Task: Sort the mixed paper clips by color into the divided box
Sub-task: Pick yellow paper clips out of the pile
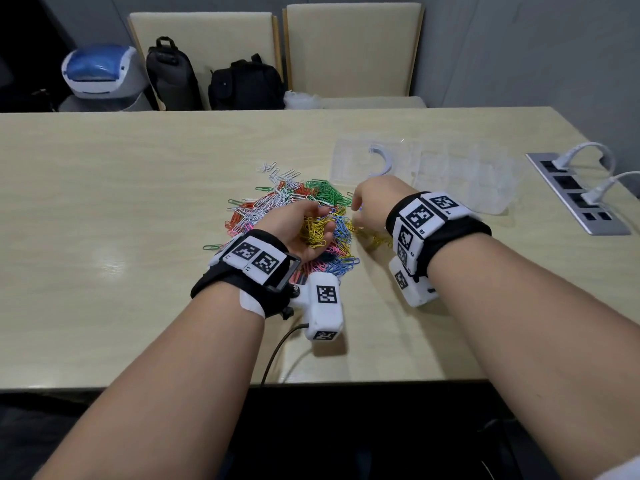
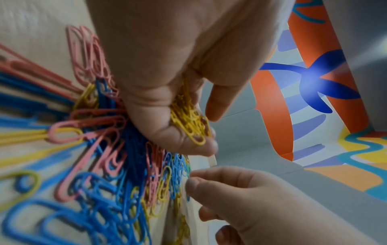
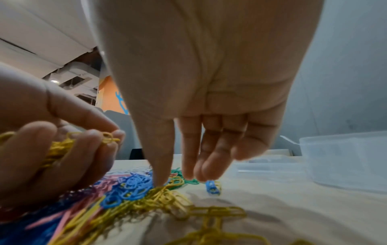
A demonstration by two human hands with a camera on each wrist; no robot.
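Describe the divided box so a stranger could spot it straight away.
On the pale wooden table, look past the heap of coloured paper clips, toward the far right. The divided box is the only see-through plastic container there, beside the metal socket strip.

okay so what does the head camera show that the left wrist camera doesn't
Only the head view shows the whole table, the clear divided box beyond the right hand, the green and white clips at the pile's far side, the chairs and the bags.

Only the left wrist view shows, close up, the left hand's fingers curled round the yellow clips, and a colourful wall.

Both show the left hand holding yellow clips over the mixed pile.
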